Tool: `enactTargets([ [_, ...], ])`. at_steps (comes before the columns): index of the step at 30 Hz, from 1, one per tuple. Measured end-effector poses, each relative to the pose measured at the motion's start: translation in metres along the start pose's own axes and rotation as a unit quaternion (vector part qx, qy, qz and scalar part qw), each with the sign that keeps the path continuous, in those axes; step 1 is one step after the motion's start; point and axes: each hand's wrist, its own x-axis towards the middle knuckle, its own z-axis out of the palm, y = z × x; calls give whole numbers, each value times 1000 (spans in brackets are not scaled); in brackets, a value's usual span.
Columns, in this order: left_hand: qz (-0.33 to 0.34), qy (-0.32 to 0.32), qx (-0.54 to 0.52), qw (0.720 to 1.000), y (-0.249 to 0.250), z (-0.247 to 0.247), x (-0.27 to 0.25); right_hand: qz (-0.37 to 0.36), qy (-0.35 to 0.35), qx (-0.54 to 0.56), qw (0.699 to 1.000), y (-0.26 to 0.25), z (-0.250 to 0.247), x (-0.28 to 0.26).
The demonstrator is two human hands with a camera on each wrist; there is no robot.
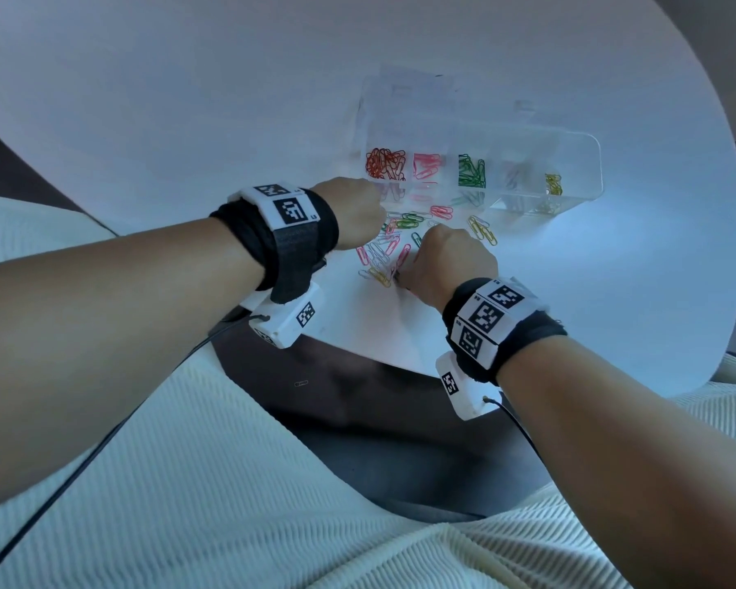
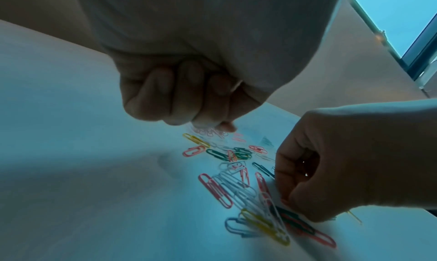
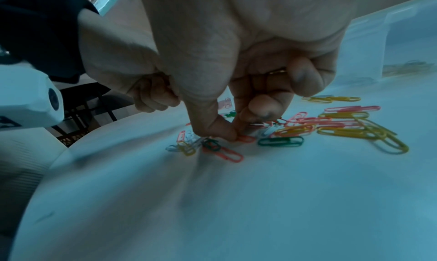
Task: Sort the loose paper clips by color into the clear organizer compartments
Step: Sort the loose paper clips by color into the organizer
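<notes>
1. Five compartments of the clear organizer already hold sorted clips: orange-red, pink, green, a pale lot that is hard to make out, and yellow, running left to right in the head view
2. Dozens of loose paper clips lie scattered on the tabletop just in front of the organizer, so by my reckoning the sort is well under way but far from finished
3. Right hand has thumb and forefinger pressed down together on an orange-red clip at the near edge of the pile; this grip is pinching that clip against the tabletop, not yet lifting it
4. Left hand hovers over the far side of the pile, fingers curled tight; something pale shows at its fingertips, but I cannot tell whether it holds a clip
5. Clips are thin looped wire with a glossy coloured coating, some white or clear; the organizer is hard transparent plastic with thin dividers; the tabletop is smooth, matte white
</notes>
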Motion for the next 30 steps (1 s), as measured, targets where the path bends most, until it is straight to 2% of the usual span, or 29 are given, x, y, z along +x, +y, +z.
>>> enactTargets([
  [5,-7,4,53,999,-6,5,-2,-41,21,-32,998,-1,3,-6],
  [7,-4,-3,51,999,-10,10,-1,-36,19,-14,999,2,4,-6],
  [9,7,-1,51,999,-13,11,0,-14,10,48,999,7,1,-5],
  [11,9,7,55,998,-15,10,1,20,11,199,980,12,-1,-3],
  [12,9,11,54,998,-15,10,1,46,4,316,948,15,-2,-4],
  [13,8,15,51,999,-15,9,2,77,-13,448,891,17,-2,-5],
  [15,4,17,46,999,-15,9,3,140,-75,654,739,21,-4,-10],
  [16,3,18,45,999,-15,9,3,160,-103,711,677,23,-6,-12],
  [17,2,19,46,999,-16,8,3,167,-122,745,634,24,-7,-14],
  [18,1,20,49,999,-16,8,3,166,-133,765,608,25,-10,-14],
  [20,4,14,65,998,-15,6,1,161,-146,780,587,26,-11,-13],
  [21,7,9,75,997,-15,5,0,162,-147,772,596,26,-11,-12],
  [22,10,6,82,997,-15,5,0,165,-142,754,620,25,-11,-10],
  [23,11,4,87,996,-15,6,0,159,-127,718,666,24,-11,-8],
  [24,11,1,88,996,-15,6,0,140,-99,655,736,23,-10,-5],
  [26,10,-12,86,996,-15,6,0,62,-33,445,893,20,-9,0],
  [27,9,-21,86,996,-15,6,0,13,-8,332,943,20,-8,2],
  [28,9,-30,86,996,-14,6,0,-31,-3,241,970,19,-8,4],
  [30,8,-45,92,995,-13,6,1,-69,-15,142,987,19,-7,6],
])
